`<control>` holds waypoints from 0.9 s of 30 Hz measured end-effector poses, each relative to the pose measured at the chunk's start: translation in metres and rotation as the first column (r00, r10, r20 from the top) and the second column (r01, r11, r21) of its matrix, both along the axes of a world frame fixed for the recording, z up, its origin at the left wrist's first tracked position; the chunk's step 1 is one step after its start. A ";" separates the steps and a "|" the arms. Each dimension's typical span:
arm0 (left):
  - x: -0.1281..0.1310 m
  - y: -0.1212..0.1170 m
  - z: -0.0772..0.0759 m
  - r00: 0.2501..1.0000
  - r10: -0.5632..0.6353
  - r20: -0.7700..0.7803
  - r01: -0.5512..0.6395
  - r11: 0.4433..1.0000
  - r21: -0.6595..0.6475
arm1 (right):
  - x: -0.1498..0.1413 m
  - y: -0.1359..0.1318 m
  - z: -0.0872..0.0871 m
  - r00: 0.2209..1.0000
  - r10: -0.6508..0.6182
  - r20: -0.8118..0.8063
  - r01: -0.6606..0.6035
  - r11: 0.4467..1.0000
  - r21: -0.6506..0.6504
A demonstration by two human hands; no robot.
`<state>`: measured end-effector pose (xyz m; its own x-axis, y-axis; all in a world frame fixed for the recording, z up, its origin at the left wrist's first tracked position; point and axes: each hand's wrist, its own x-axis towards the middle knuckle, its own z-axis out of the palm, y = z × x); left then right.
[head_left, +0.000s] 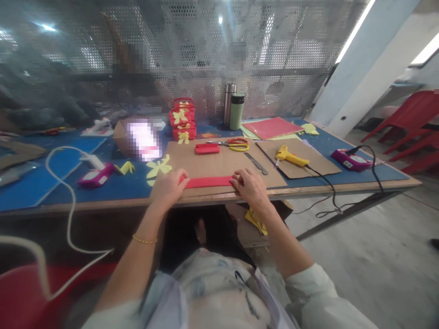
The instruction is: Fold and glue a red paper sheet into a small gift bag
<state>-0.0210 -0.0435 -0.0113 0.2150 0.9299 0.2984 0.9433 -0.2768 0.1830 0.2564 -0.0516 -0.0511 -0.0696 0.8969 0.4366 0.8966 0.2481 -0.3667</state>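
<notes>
A long red paper strip (209, 182) lies on a brown cardboard sheet (219, 164) near the table's front edge. My left hand (168, 186) presses on the strip's left end with its fingers curled over it. My right hand (247, 184) holds down the right end, fingers bent on the paper. A smaller folded red piece (207, 148) sits farther back on the cardboard. Scissors with yellow and red handles (233, 144) and a grey blade-like tool (256, 163) lie beyond it.
A yellow glue gun (290, 156) rests on a second cardboard at right, its black cord trailing off the edge. Stacked red boxes with yellow bows (183, 119), two flasks (233, 111), red and yellow sheets (271, 127), yellow bow cutouts (158, 167) and purple devices (350, 160) stand around. Red chairs (408, 128) at right.
</notes>
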 end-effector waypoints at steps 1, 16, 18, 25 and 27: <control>-0.001 0.000 -0.001 1.000 -0.017 0.017 0.017 1.000 -0.002 | 0.000 0.000 0.002 1.000 0.002 0.002 -0.002 1.000 -0.016; 0.000 -0.001 0.005 0.984 -0.175 0.029 0.175 0.984 -0.014 | 0.008 0.011 0.030 0.995 0.101 -0.014 -0.101 0.969 -0.227; 0.000 -0.001 0.005 0.984 -0.178 0.025 0.178 0.984 -0.011 | 0.009 0.014 0.032 0.993 0.115 -0.036 -0.121 0.964 -0.238; 0.000 0.000 0.003 0.983 -0.185 0.002 0.185 0.983 0.000 | 0.009 0.022 0.028 0.990 0.138 -0.013 -0.138 0.972 -0.191; 0.000 0.000 0.002 0.983 -0.184 0.005 0.184 0.983 -0.003 | 0.007 0.023 0.029 0.993 0.121 0.013 -0.116 0.971 -0.210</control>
